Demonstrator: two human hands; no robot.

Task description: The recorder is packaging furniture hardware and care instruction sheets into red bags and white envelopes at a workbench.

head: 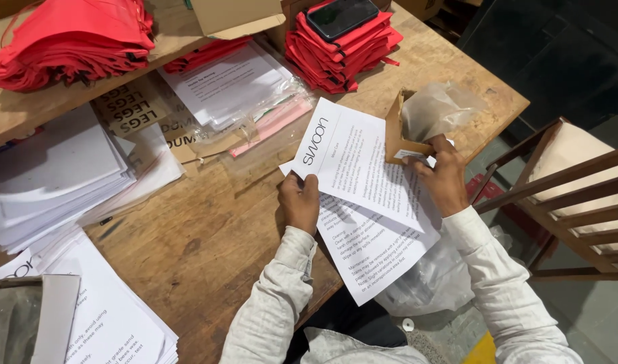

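Note:
My left hand [299,202] grips the near-left edge of a white printed sheet [352,158] lying tilted on a wooden table [208,229]. A second printed sheet [376,253] lies under it and hangs over the table's edge. My right hand [444,178] rests on the right side of the sheets and pinches the lower corner of a small brown cardboard box [395,131]. A clear plastic bag [440,108] sticks out of that box. Both arms wear light long sleeves.
Stacks of folded red cloth bags [73,40] [342,50] lie at the back, a dark phone [341,15] on the right stack. Piles of white paper [52,182] [113,317] fill the left. Clear sleeves with papers [234,87] lie mid-table. A wooden chair [572,195] stands to the right.

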